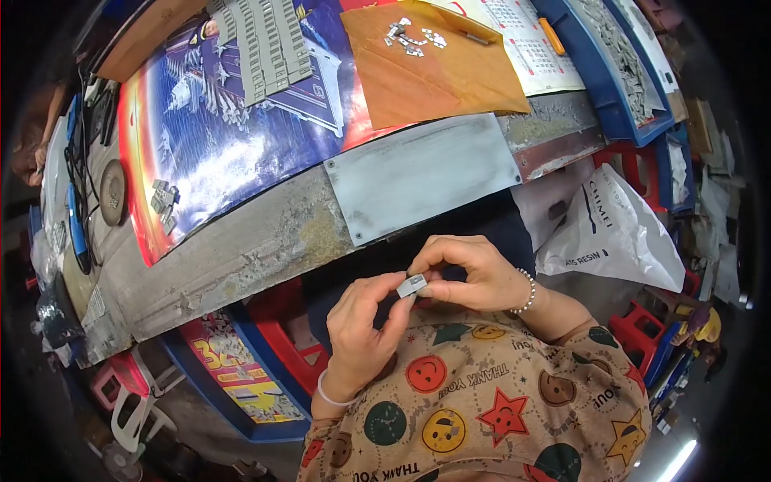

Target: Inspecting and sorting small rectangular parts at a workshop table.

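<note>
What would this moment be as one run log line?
left hand: pinching grey part | right hand: pinching same part | table: orange sheet, grey strips

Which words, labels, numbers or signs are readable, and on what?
Legible, but I won't copy wording:
White bag: dark letters.
Shirt: repeated words.
Not fully readable:
Tray lining, lower left: large characters, partly covered.
White sheet: red print, too small.
Held grey part: any marking too small.

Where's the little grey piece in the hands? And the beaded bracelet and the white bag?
Grey piece (412, 285): head view, middle of its top.
Bracelet (532, 290): head view, its outer beads.
White bag (617, 241): head view, its crinkly front.
</note>
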Motion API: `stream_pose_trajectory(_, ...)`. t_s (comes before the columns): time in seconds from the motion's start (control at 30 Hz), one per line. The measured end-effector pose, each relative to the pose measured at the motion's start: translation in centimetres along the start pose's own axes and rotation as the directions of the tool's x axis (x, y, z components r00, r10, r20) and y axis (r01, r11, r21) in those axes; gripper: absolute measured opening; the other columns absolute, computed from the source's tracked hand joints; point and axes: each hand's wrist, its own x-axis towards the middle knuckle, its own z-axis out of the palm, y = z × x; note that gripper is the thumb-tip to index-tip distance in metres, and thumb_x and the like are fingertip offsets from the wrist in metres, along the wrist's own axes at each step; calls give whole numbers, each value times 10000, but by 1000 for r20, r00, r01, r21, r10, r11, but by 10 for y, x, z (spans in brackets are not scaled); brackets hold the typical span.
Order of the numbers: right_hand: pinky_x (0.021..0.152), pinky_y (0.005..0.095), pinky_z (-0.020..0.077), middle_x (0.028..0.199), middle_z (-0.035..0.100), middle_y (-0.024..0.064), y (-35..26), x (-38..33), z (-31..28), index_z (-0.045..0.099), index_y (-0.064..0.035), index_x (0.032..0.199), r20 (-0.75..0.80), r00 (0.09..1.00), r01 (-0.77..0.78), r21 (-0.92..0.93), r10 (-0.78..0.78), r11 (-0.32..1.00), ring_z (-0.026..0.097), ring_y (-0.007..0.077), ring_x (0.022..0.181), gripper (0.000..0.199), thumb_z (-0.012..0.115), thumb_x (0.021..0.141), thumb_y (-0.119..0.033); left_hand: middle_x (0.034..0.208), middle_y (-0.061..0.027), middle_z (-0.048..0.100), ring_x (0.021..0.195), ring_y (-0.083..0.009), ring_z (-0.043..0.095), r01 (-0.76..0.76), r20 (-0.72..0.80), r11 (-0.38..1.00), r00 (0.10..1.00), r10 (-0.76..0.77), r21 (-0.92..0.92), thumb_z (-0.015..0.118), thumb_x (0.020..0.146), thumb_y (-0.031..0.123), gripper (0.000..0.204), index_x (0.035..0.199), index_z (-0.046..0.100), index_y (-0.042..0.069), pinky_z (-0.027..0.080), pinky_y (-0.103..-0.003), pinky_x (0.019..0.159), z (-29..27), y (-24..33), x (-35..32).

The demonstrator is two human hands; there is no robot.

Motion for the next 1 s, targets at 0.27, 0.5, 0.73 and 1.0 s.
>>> stream_pose_trajectory(0.27,642,247,479,846,597,59,-5,7,5,613,7,987,16,999,34,3,-35,999,576,125,716,203,676,800,-44,854,-127,653,717,-280,628,-80,10,995,997,79,67,714,710,-47,307,994,608,1,501,-339,634,-11,-2,2)
stream_pose_trajectory(0.5,657,235,493,864,631,74,-24,14,1,609,13,1055,-65,998,25,-4,-25,1000,597,113,739,311,692,756,22,875,-131,660,745,-282,639,-79,-99,989,991,92,122,698,719,-56,257,958,622,3,511,-338,659,-45,-3,11)
stream_pose_trajectory(0.73,657,253,490,834,621,87,-25,23,-27,615,9,957,-330,905,178,-278,-268,944,613,157,720,192,649,770,41,875,-101,657,767,-164,612,-4,-338,983,939,67,183,664,819,19,164,977,636,-13,484,-268,731,-116,-43,77)
stream_pose_trajectory(1.0,660,305,475,841,594,113,-6,45,-46,606,-7,917,-436,798,111,-572,-416,813,582,230,727,185,657,742,28,906,-122,640,858,-224,621,-116,-179,901,962,207,418,658,842,89,161,972,636,-2,473,-302,771,-159,-96,204)
